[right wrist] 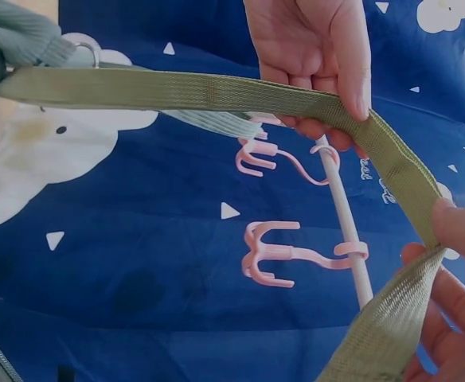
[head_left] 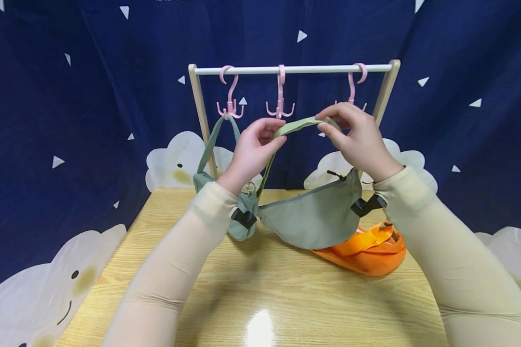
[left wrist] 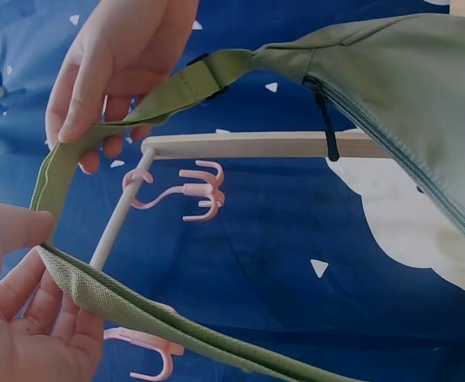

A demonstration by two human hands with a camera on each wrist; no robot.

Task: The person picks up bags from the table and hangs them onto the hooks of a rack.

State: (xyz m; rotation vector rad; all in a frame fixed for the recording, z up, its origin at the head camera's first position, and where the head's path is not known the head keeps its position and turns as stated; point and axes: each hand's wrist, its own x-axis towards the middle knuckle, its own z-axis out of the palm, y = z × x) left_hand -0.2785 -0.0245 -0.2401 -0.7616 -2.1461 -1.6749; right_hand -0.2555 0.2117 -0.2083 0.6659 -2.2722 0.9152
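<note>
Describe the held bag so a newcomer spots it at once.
Find the rack. Before it, left hand and right hand hold the strap of a wide grey-green bag. Only it is held: the orange bag lies on the table, the small bag hangs from a hook.

You've got a lt. wood-grain tbl [head_left: 321, 299], glare patch [head_left: 259, 330] at 6 o'clock, nr. you. Directly on it, approx. 3 o'clock from tbl ctr.: orange bag [head_left: 379, 262], partly hidden, w/ lighter orange strap [head_left: 357, 243] across its top.

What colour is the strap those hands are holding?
The strap is olive green, clearest in the right wrist view.
</note>
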